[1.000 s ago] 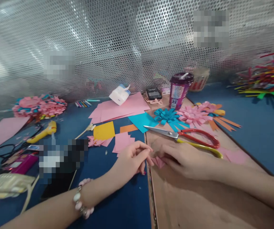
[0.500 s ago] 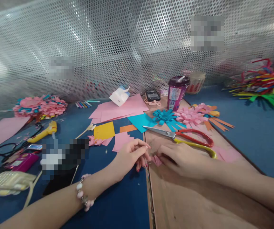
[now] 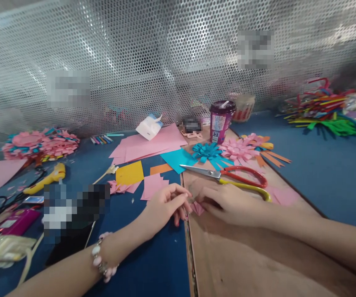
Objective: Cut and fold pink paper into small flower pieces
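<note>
A small folded piece of pink paper (image 3: 198, 209) lies on the brown board (image 3: 243, 255), just right of its left edge. The fingers of my right hand (image 3: 227, 205) are bent and closed on this paper, covering much of it. My left hand (image 3: 168, 203), with a beaded bracelet at the wrist, is just left of the paper. Its thumb and index finger meet at the tips, and whatever may be between them is hidden. Beyond my right hand lie scissors (image 3: 243, 177) with one red and one yellow handle. Pink paper squares (image 3: 153, 185) lie beyond my left hand.
Blue and pink paper flowers (image 3: 209, 152) sit behind the scissors, near a purple cup (image 3: 221, 123). Pink sheets (image 3: 153, 144) and a yellow square (image 3: 130, 173) lie further left. A yellow glue gun (image 3: 49, 179) and cables are at the left. A perforated metal screen (image 3: 128, 62) rises behind.
The view has shifted slightly, so the things on the table appear further left. Both hands keep nearly the same pose around the pink paper.
</note>
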The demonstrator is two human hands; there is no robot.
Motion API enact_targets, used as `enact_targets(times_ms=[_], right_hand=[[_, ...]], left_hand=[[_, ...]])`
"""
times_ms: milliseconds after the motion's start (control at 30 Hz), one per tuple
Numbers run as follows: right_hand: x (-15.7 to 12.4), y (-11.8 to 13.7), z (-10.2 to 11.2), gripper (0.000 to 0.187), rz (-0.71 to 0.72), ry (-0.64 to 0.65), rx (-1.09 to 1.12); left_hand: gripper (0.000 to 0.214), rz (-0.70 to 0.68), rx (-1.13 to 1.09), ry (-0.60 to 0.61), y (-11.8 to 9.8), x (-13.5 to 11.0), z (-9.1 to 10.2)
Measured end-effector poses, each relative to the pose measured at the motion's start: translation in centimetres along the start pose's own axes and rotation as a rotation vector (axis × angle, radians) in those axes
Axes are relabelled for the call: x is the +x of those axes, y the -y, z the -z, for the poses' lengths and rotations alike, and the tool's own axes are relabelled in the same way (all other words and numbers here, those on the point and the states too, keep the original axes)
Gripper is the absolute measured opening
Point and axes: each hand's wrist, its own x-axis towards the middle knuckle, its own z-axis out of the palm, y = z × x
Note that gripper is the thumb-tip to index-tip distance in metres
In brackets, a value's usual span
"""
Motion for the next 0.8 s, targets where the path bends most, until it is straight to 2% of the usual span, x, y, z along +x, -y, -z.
enact_targets(times_ms=[400,633,800], right_hand=[[0.4,-0.2,0.4,0.019,-0.086,0.059,0.156],[0.4,-1.2,-0.2,0.018,-0.078,0.023,0.184],[0.4,-0.9,-0.1,0.016,-0.086,0.007,0.193]], left_hand=[[0.021,-0.048,0.061,0.005,0.6,0.1,0.2],[0.023,-0.070,0.062,0.038,0.7,0.1,0.1],[0.023,-0.067,0.072,0.047,0.8,0.1,0.1]])
